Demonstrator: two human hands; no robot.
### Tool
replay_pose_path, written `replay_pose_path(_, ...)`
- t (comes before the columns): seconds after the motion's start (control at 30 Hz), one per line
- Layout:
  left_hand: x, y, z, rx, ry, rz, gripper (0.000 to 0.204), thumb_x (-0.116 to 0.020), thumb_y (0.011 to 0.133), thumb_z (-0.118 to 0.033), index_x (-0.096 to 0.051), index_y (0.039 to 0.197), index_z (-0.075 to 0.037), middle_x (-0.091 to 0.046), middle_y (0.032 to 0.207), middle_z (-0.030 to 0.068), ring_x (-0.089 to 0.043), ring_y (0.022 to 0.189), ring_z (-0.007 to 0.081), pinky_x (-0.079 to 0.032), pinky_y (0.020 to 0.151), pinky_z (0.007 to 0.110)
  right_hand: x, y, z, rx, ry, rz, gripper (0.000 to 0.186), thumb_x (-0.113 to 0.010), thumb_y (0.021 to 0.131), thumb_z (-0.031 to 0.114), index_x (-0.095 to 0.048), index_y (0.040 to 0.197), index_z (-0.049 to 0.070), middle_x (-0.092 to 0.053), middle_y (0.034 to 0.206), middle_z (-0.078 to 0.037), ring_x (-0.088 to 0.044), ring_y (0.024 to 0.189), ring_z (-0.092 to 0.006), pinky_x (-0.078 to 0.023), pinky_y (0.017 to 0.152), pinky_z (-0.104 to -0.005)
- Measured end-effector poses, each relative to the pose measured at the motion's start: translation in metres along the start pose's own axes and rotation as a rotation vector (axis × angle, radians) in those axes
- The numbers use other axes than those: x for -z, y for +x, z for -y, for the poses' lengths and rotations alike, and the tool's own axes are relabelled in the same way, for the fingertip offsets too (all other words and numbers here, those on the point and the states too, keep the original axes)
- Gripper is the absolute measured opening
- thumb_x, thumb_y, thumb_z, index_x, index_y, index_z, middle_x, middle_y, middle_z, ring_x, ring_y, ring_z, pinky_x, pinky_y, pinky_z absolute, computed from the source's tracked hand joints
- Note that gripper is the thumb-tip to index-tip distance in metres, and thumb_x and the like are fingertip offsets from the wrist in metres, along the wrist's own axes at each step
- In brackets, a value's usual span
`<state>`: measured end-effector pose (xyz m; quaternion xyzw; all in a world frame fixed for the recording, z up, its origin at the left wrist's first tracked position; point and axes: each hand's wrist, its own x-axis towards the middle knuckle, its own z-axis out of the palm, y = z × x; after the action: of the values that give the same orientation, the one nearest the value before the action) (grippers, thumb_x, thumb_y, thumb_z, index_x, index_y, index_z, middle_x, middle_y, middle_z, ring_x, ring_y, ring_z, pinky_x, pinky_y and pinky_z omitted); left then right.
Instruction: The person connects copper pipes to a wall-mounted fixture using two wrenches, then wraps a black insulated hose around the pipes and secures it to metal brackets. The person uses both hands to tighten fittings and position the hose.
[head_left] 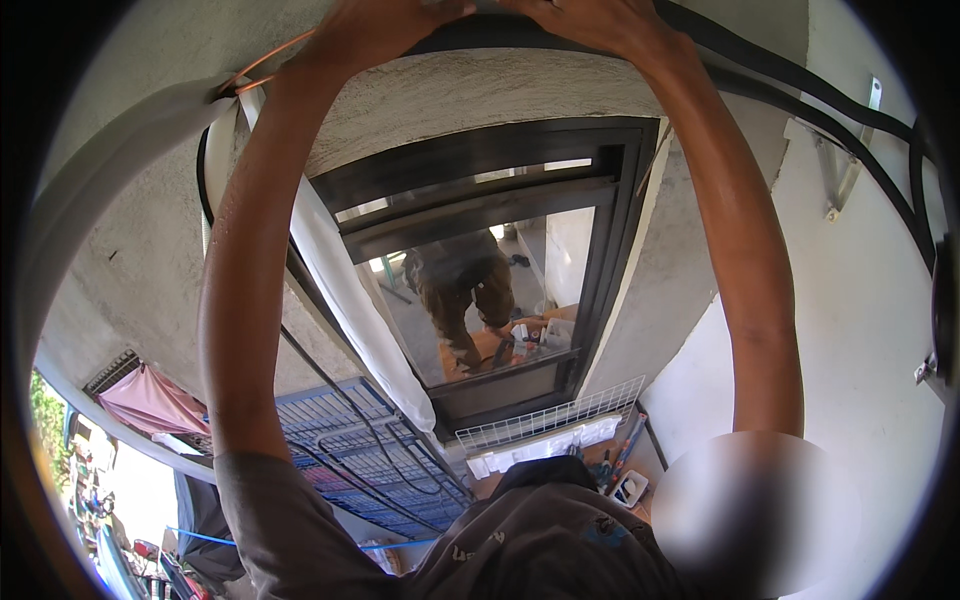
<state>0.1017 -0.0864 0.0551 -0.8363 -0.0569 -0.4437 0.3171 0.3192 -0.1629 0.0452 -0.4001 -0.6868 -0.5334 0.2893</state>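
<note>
Both my arms reach up overhead. At the top edge, my left hand [378,28] and my right hand [612,24] close around a thick black foam-covered pipe [500,34] running along the rough concrete wall. Their thumbs point toward each other with a small gap between; the other fingertips are cut off or hidden. Beside my left wrist, thin copper-coloured tubes [262,62] come out near the end of a pale wrapped pipe [125,135]. To the right of my right hand, black pipes [810,92] continue along the wall and bend down.
Below the pipe is a dark-framed window [610,250], its glass reflecting a person. A white sleeve-like duct [345,290] hangs beside it. Metal brackets [850,180] stick out on the right wall. Lower down are a white wire grid [550,415], a blue rack [350,440] and pink cloth [155,400].
</note>
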Motion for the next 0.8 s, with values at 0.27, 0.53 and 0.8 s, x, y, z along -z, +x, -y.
replay_pose_path(0.27,0.006,-0.030,0.011,0.019,-0.027,-0.019,0.023,-0.081,0.086,-0.022,-0.072,0.096,-0.003,-0.063,0.102,0.0120,-0.061,0.098,0.0332,-0.050,0.087,0.048,-0.018,0.010,0.013,0.192,0.043,-0.106,0.019,-0.070,0.095,0.030,-0.072,0.095,0.011,-0.066,0.087,-0.006,-0.069,0.074,-0.0291,-0.055,0.063,-0.0435)
replay_pose_path(0.53,-0.003,-0.024,0.015,0.203,0.028,-0.078,0.031,-0.084,0.081,-0.027,-0.074,0.097,-0.003,-0.069,0.100,0.0126,-0.066,0.094,0.0327,-0.052,0.084,0.046,-0.018,0.007,0.009,0.159,0.069,-0.149,0.018,-0.071,0.094,0.026,-0.072,0.092,0.009,-0.066,0.084,-0.007,-0.067,0.071,-0.0291,-0.053,0.061,-0.0425)
replay_pose_path(0.8,-0.013,-0.058,0.015,0.068,0.126,-0.175,0.036,-0.085,0.080,-0.026,-0.074,0.107,-0.004,-0.067,0.093,0.0125,-0.066,0.089,0.0313,-0.054,0.079,0.044,-0.026,0.010,0.014,0.125,0.045,-0.109,0.018,-0.072,0.093,0.027,-0.073,0.093,0.009,-0.066,0.083,-0.007,-0.067,0.071,-0.0292,-0.053,0.061,-0.0422)
